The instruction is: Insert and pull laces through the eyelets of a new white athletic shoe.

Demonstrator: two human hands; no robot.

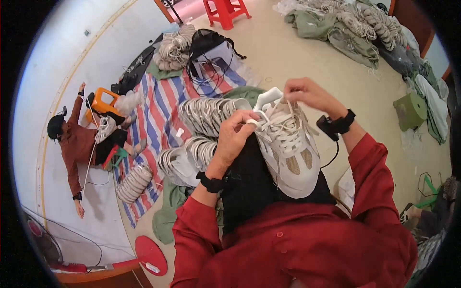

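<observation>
A cream-and-white lace-up sneaker (293, 158) with tan mesh panels rests on my lap, its toe toward me. My left hand (234, 135) is closed in a pinch on a thick white looped strip (260, 119) beside the shoe's opening. Just behind it, a white curved piece (268, 98) sticks up at the far end of the shoe. Over the far right side of the opening, my right hand (309, 97) is slightly blurred, its fingers curled together at the cream shoelace (287, 126). The fingertips partly hide what they grip.
Stacked shoe parts (209, 115) stand left of my knees on a striped sheet (165, 96). A co-worker (79, 139) at the left stretches a long lace from a shoe. A black bag (211, 53), a red stool (225, 14) and shoe-part bundles (357, 21) lie beyond.
</observation>
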